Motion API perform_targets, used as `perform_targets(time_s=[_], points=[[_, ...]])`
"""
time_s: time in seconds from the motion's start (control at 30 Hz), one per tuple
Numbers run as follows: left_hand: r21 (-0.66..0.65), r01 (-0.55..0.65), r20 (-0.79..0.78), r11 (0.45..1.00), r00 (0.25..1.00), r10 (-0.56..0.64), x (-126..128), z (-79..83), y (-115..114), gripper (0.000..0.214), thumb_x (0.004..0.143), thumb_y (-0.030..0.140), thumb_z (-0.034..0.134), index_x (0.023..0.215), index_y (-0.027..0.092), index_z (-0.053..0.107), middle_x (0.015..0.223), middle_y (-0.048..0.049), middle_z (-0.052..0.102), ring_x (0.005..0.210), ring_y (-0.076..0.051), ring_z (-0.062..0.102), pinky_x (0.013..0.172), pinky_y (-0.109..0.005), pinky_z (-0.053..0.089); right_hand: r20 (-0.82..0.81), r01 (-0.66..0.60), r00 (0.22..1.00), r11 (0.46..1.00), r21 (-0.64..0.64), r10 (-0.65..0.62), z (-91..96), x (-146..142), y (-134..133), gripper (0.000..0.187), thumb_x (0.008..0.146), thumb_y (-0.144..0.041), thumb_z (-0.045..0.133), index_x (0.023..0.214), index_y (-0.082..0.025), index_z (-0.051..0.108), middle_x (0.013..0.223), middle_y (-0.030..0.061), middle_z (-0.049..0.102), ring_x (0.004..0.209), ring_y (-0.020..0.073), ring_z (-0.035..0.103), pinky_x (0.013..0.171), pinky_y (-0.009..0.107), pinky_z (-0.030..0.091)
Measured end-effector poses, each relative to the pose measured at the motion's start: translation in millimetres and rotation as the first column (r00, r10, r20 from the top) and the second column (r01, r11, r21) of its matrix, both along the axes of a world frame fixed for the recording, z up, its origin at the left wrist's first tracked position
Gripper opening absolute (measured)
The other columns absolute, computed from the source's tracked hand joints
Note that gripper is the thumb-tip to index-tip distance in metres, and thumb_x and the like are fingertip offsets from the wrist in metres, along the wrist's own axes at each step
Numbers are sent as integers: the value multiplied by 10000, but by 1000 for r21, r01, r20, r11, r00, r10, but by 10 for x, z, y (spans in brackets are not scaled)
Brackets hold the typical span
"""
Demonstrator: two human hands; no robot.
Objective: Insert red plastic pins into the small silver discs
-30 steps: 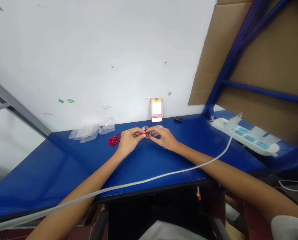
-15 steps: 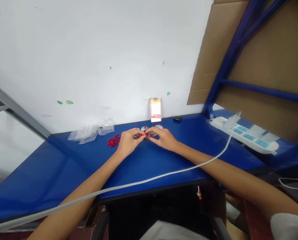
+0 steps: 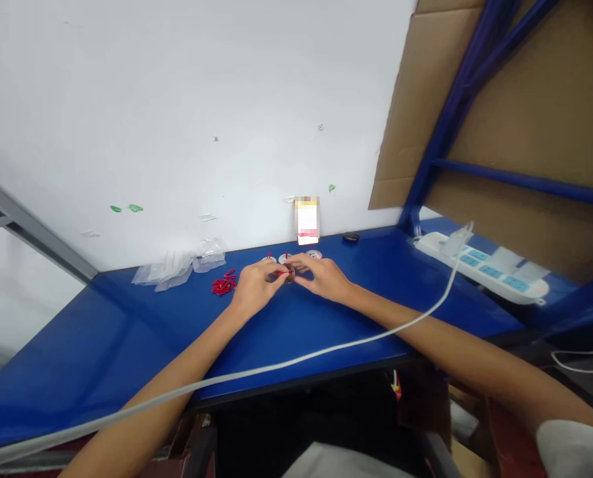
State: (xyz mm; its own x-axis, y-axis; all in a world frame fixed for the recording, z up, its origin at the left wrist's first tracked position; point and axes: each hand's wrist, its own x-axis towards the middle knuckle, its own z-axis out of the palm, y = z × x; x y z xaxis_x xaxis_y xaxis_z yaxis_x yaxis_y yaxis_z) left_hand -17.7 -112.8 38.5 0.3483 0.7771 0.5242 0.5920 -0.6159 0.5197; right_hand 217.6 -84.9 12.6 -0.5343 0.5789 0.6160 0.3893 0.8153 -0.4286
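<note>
My left hand (image 3: 257,285) is closed in a pinch, and a thin red piece shows between its fingertips. Opposite it, the fingers of my right hand (image 3: 323,277) are closed on a small round brownish disc (image 3: 289,273), which stands tilted between both hands. The red piece lies against this disc; fingers hide most of both. Just behind my fingers sit several small whitish round discs (image 3: 314,255), some with a red bit on top. A small pile of red pieces (image 3: 222,286) lies left of my left hand.
Clear plastic bags (image 3: 169,269) lie by the wall on the blue table (image 3: 286,332). A lit phone-like screen (image 3: 307,220) leans on the wall near a small black object (image 3: 350,237). A white cable (image 3: 336,346) crosses the foreground from a power strip (image 3: 480,265).
Between my fingers the brownish disc has tipped and more of its round side shows. Both hands stay nearly in place; the whole view has shifted slightly.
</note>
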Motion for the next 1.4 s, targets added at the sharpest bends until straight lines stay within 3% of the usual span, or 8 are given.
perform_targets(time_s=[0.13, 0.3, 0.53, 0.77, 0.9, 1.03, 1.23, 1.4], points=[[-161, 24, 160, 987, 987, 2, 10, -63, 36, 163, 936, 401, 789, 940, 266, 879, 950, -51, 829, 753, -216, 735, 727, -344, 597, 121, 73, 989, 990, 123, -88, 47, 20, -30, 358, 1015, -223, 763, 1350, -292, 657, 1251, 37, 834, 1106, 253, 823, 868, 343, 651], [-424, 223, 470, 878, 883, 3, -5, -90, 85, 298, 800, 464, 920, 920, 195, 875, 780, -67, 792, 696, -221, 734, 654, -354, 619, 16, 57, 998, 995, 77, -59, 93, 35, -42, 353, 997, -314, 828, 1308, -280, 663, 1228, 34, 839, 1099, 239, 823, 911, 339, 642], [-414, 246, 547, 877, 837, 23, 12, -32, 40, 341, 792, 474, 943, 943, 180, 863, 801, -59, 787, 644, -180, 701, 655, -343, 611, -56, 15, 998, 999, 35, -13, 119, 48, -1, 98, 1038, -288, 768, 1136, -284, 767, 1128, 4, 853, 1001, 216, 822, 927, 339, 630], [-445, 268, 590, 854, 806, 54, 51, -81, 53, 374, 777, 471, 955, 955, 168, 826, 775, -56, 771, 645, -187, 697, 653, -344, 597, -7, 35, 999, 983, 178, -35, 132, 93, 11, 123, 1094, -308, 681, 1147, -279, 788, 1136, 9, 858, 996, 209, 817, 880, 320, 615], [-411, 254, 563, 876, 826, 25, 35, -88, 80, 355, 895, 500, 845, 1058, 186, 815, 949, -69, 802, 802, -210, 733, 745, -343, 606, 90, 38, 994, 975, 219, -59, 217, 100, -33, 143, 1098, -270, 635, 1175, -248, 754, 1132, 41, 843, 994, 212, 797, 866, 313, 578], [-300, 133, 445, 945, 895, 15, -38, -73, 106, 298, 1011, 470, 704, 1161, 228, 791, 1163, -65, 798, 999, -232, 734, 877, -349, 586, 189, 68, 978, 990, 121, -91, 285, 101, -56, 88, 1046, -238, 693, 1125, -246, 732, 972, 17, 814, 834, 178, 737, 739, 265, 494], [-116, 156, 223, 981, 967, -128, -1, -63, 55, 182, 957, 338, 770, 1112, 247, 799, 1180, -77, 762, 1047, -242, 703, 923, -377, 573, 189, 23, 982, 1000, -11, -21, 326, 105, -54, 46, 1046, -244, 673, 1061, -243, 717, 879, -3, 780, 789, 158, 686, 726, 254, 449], [-102, 154, 107, 983, 984, -143, 45, -86, 56, 129, 983, 338, 762, 923, 241, 822, 1105, -74, 758, 1009, -237, 698, 979, -409, 549, 177, -10, 984, 1000, -2, 11, 335, 89, -67, 82, 1073, -287, 638, 1078, -243, 707, 849, -7, 767, 774, 164, 672, 773, 271, 459]])
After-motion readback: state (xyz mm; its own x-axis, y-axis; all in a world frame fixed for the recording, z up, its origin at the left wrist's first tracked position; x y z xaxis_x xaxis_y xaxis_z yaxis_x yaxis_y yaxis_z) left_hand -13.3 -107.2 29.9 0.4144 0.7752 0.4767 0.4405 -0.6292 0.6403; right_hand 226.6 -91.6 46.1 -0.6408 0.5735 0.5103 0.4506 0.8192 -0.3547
